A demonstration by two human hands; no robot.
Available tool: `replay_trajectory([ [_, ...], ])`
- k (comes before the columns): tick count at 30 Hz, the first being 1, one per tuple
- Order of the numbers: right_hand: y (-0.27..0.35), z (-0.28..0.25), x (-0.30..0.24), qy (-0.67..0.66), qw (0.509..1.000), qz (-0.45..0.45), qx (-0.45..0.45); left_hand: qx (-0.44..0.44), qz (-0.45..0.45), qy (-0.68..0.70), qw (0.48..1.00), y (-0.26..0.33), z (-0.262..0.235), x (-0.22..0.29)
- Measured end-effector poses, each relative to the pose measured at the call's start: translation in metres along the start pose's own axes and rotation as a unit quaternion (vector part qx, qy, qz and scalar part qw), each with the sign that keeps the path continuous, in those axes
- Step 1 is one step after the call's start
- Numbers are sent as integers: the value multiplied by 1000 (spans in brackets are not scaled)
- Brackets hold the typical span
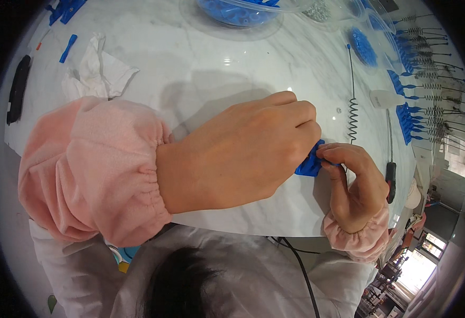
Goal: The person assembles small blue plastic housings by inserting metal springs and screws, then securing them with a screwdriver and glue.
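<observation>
My left hand [243, 151] reaches across the middle of the table, back up, fingers curled down. It is closed on a blue plastic piece [309, 165], partly hidden under its fingertips. Close beside it on the right, my right hand [357, 177] pinches a small blue part at the piece's edge between thumb and forefinger. A dark coiled wire [353, 119] with a blue tip runs toward me and passes behind my right hand. Whether the wire joins the pinched part I cannot tell. Pink cuffs cover both wrists.
Clear tubs of blue parts [238, 15] stand at the back. Along the right are blue holders [403, 123] with coiled wires and a black-handled screwdriver [391, 183]. Crumpled tissue [100, 69], a blue stick [68, 49] and a black tool [18, 90] lie left.
</observation>
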State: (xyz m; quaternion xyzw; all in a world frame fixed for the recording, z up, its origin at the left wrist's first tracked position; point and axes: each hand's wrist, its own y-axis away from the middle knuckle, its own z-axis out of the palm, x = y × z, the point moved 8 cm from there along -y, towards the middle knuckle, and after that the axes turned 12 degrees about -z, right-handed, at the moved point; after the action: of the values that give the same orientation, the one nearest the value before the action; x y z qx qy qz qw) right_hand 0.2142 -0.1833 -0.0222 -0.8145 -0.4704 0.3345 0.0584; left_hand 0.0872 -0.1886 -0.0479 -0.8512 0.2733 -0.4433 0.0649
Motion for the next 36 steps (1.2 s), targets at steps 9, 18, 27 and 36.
replay_trajectory([
  [9,2,0,3,-3,1000,22,-8,-1,-20,11,1000,1,1,-2],
  [18,2,-2,3,-21,999,32,-6,-25,-65,79,994,-1,4,-6],
  [27,-3,-1,-1,-35,999,20,-14,-40,-56,41,997,1,6,0],
  [36,-3,0,0,-38,999,35,-14,-55,-46,30,997,0,7,1],
])
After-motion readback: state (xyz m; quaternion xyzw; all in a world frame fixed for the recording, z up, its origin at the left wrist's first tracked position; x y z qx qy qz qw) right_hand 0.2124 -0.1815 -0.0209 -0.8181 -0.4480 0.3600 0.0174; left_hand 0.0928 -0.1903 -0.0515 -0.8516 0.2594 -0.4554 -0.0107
